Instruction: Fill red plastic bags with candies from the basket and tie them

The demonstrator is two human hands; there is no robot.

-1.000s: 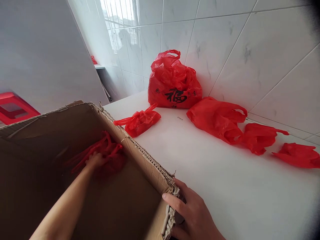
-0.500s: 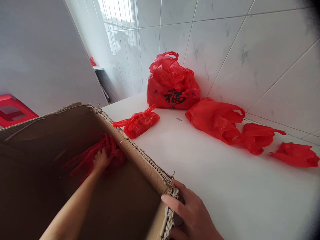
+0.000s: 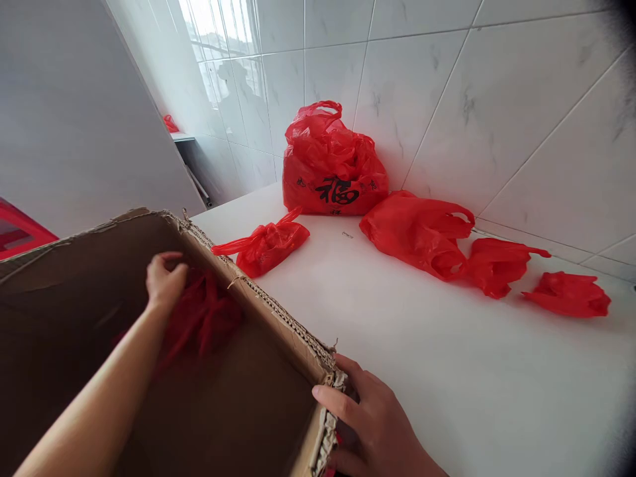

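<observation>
- While the left hand (image 3: pixel 166 281) is reaching into the cardboard box (image 3: pixel 278 331), its fingers are curling beside the heaped red bags (image 3: pixel 211 315); whether they are pinching any plastic, I cannot tell.
- The heaped red bags are lying inside the box, against its right-hand wall, partly sinking into shadow.
- The right hand (image 3: pixel 375 417) is grasping the near corner of the box, its thumb resting on the torn rim and the other fingers wrapping around the outside.
- A knotted red bag (image 3: pixel 273 246) is lying on the white tabletop (image 3: pixel 422 358), just beside the box's rim.
- Behind it, a large red bag with black lettering (image 3: pixel 335 169) is standing upright near the tiled wall (image 3: pixel 422 86).
- To its right, a flattened red bag (image 3: pixel 415 232), a smaller crumpled bag (image 3: pixel 499 265) and a rightmost red bag (image 3: pixel 569 295) are forming a row along the wall.
</observation>
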